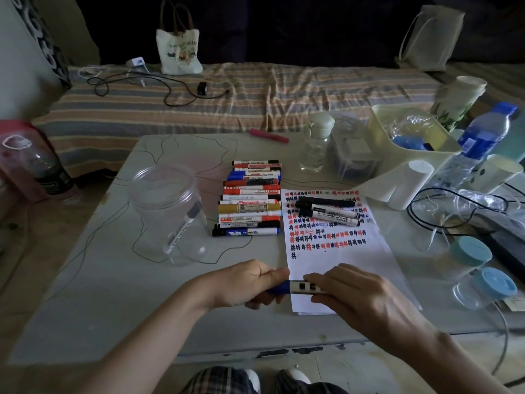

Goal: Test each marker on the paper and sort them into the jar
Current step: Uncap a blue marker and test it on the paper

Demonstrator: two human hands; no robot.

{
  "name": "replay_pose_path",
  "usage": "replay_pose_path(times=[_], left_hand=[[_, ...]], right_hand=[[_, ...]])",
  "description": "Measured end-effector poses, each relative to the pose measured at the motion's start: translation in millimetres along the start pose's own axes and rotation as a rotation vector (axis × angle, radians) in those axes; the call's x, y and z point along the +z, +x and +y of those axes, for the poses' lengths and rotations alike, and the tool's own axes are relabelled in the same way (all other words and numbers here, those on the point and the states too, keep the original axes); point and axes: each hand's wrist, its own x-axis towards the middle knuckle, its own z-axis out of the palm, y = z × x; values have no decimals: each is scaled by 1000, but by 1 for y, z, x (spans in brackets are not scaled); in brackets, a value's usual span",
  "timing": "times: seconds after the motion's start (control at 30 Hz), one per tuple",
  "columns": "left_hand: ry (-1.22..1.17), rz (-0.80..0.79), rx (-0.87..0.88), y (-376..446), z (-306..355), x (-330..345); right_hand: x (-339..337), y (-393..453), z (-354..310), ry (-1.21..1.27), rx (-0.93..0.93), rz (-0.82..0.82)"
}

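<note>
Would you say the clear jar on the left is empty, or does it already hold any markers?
Not empty. The clear jar stands upright and lidless, and one marker leans inside it, its dark cap uppermost.

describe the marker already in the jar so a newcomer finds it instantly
Find the clear plastic jar standing left of the marker row. One white marker with a grey cap leans inside it, the only marker not lying flat on the table.

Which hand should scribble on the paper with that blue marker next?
The right hand, probably. It grips the marker's white barrel directly above the paper, while the left hand holds only the blue cap end, off the sheet's edge.
</note>
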Motion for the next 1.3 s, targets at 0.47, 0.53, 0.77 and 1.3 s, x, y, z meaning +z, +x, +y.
replay_pose_path(times=[0.47,0.53,0.77,1.3], left_hand=[[885,391,447,12,-20,19],[859,364,447,7,-20,18],[366,64,233,-9,-6,8],[-368,487,295,8,0,29]], right_hand=[[15,-1,2,501,557,-18],[8,0,-1,498,492,-37],[-5,0,-4,174,126,-35],[20,11,-30,602,661,-119]])
